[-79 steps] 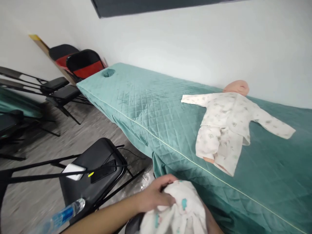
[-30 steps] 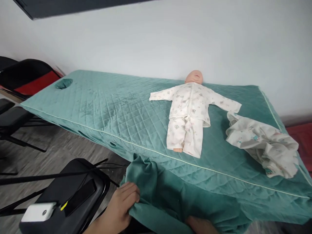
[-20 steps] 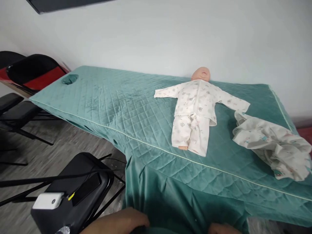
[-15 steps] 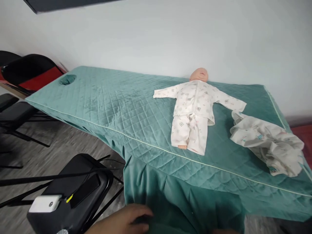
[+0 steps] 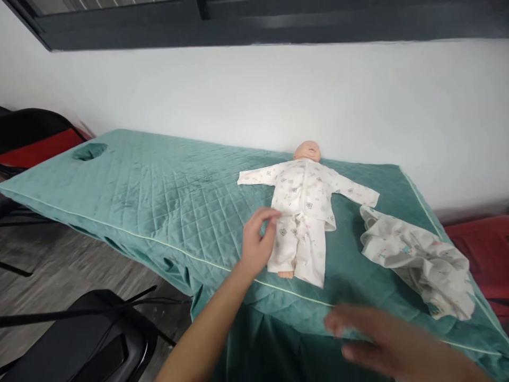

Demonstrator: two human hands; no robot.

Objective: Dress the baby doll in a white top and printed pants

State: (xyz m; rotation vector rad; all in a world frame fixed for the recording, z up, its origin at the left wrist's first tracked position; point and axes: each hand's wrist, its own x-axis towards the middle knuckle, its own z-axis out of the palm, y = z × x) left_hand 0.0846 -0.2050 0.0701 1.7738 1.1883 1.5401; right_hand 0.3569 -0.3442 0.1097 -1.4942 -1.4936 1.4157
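Against a plain white wall, beneath a dark-grey window frame, a long bed under a quilted, velvety green cover with pale piping is standing, a round face hole opening at its far left end. We are looking at a pinkish baby doll lying on its back on the bed's right half, its body filling a thin white printed jacket and matching soft trousers; its smooth head is emerging from the collar and one foot is peeping from a cuff. Our left hand is curling beside the doll's hip, thumb and forefinger tips close together; we cannot tell whether they are touching the jacket's hem. Our right hand, blurred, is spreading empty above the front edge, fingers apart from the thumb. Beside the doll's outstretched sleeve, a crumpled white cloth with small coloured prints is lying in loose folds. On a black padded folding chair, a flat black rectangular object is resting.
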